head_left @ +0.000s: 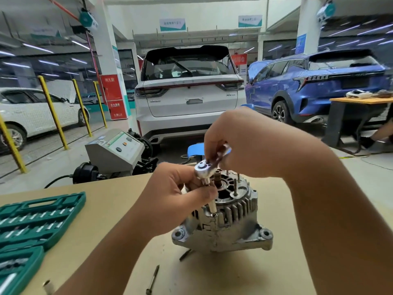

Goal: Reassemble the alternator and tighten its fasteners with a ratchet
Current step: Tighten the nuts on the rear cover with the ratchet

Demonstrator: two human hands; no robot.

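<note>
one alternator (225, 218), one ratchet (205, 170), two hands

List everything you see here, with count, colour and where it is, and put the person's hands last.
alternator: one, silver, on the table, centre.
ratchet: one, silver, above the alternator, its extension running down to the housing.
table: one, tan, foreground.
tool case: one, green, open, left on the table.
loose bolts: two, dark, on the table in front of the alternator.
machine: one, grey, on the floor behind the table.
cars: three; white in the centre, white at left, blue at right.
posts: several, yellow, left.
far table: one, tan top, right.
left hand: holds the extension below the ratchet head.
right hand: holds the ratchet handle.
</note>
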